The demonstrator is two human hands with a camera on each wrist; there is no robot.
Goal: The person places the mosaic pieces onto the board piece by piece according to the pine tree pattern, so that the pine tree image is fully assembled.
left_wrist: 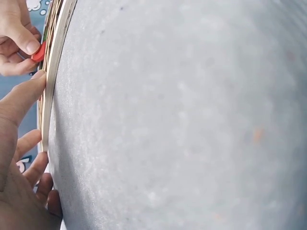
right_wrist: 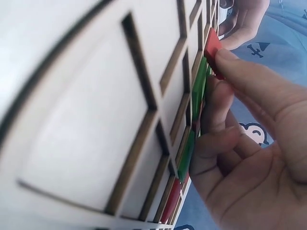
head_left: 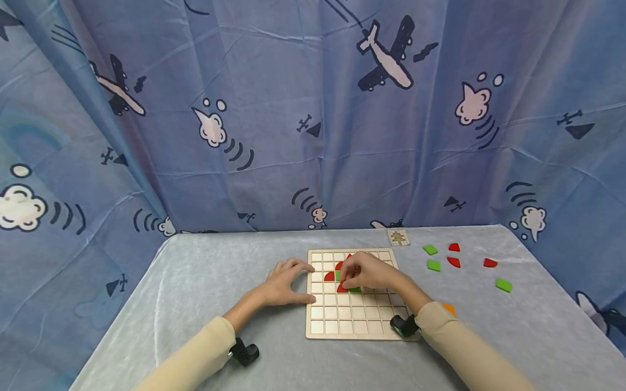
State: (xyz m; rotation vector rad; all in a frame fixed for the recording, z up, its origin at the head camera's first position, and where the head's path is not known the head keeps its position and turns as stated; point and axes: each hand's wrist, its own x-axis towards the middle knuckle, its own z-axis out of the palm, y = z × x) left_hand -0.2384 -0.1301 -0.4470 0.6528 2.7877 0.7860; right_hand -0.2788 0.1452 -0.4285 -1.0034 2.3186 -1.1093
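A square wooden grid board [head_left: 337, 327] lies on the grey cloth. My right hand [head_left: 369, 271] is over its middle, pinching a red quarter-round tile [right_wrist: 212, 45] between thumb and fingers at the grid. Beside that tile sits a green square tile [head_left: 355, 290], partly covered by the hand. Another red quarter-round tile [head_left: 330, 276] and a green tile [head_left: 337, 276] fill cells farther up, and more pieces are partly hidden behind the hand. My left hand [head_left: 282, 283] touches the board's left edge with thumb and fingers spread, as the left wrist view also shows.
Loose green tiles [head_left: 433, 265] and red quarter-round tiles [head_left: 454, 262] lie on the cloth right of the board. An orange piece [head_left: 449, 309] shows partly behind the right sleeve. A small card with a tree pattern [head_left: 398, 237] lies beyond the board. A patterned blue curtain [head_left: 274, 119] hangs behind.
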